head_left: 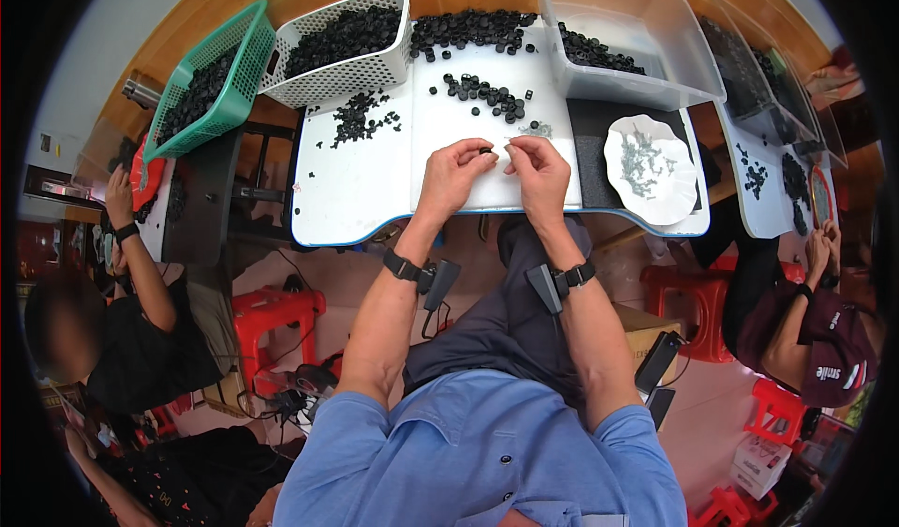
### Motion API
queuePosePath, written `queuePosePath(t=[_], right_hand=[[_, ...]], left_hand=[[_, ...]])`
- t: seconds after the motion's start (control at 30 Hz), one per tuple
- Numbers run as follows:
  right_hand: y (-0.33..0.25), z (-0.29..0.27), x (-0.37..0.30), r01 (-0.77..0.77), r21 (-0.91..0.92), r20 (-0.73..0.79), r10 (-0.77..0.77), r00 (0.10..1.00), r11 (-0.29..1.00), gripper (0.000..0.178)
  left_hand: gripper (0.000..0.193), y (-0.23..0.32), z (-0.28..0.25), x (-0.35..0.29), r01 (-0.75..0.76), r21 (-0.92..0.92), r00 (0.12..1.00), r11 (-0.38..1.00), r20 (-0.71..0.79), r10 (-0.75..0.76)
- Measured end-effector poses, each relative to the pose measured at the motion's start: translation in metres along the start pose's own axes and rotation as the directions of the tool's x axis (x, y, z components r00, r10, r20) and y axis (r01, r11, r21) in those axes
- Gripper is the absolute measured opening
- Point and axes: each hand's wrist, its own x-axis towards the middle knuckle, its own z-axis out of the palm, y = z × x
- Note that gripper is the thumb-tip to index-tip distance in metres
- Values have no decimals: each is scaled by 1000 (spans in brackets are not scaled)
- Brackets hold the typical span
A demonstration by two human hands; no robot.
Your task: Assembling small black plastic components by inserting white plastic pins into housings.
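My left hand (449, 178) pinches a small black round part (486, 150) between thumb and fingertips, above the white work surface (435, 115). Close beside it, my right hand (541, 178) has thumb and fingers pressed together. A tiny pale piece seems to show at its fingertips, too small to name. Just beyond both hands lies a loose group of black round parts (487, 94), with a few small clear pieces (537, 129) near the right hand. More small clear pieces (640, 166) lie on a white wavy-edged plate (676, 199) to the right.
Along the back stand a green basket (245, 82), a white perforated basket (379, 66) and a clear plastic bin (646, 21), each holding black parts. Smaller black pieces (359, 119) lie at left. Co-workers sit on both sides; red stools (272, 316) stand on the floor.
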Motion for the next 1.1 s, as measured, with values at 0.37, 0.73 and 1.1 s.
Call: queuePosePath(t=[0.37,0.73,1.1], right_hand=[[-9,-6,19,218,-549,44,-233,972,807,12],[-3,-7,32,308,-754,229,-207,951,580,9],[-4,-15,23,243,-590,88,-238,967,769,4]], left_hand=[[27,-8,0,1,-11,-26,999,1000,-32,11],[27,6,-6,2,36,-95,996,995,-72,-43],[34,104,-122,84,-348,189,860,918,-325,393]])
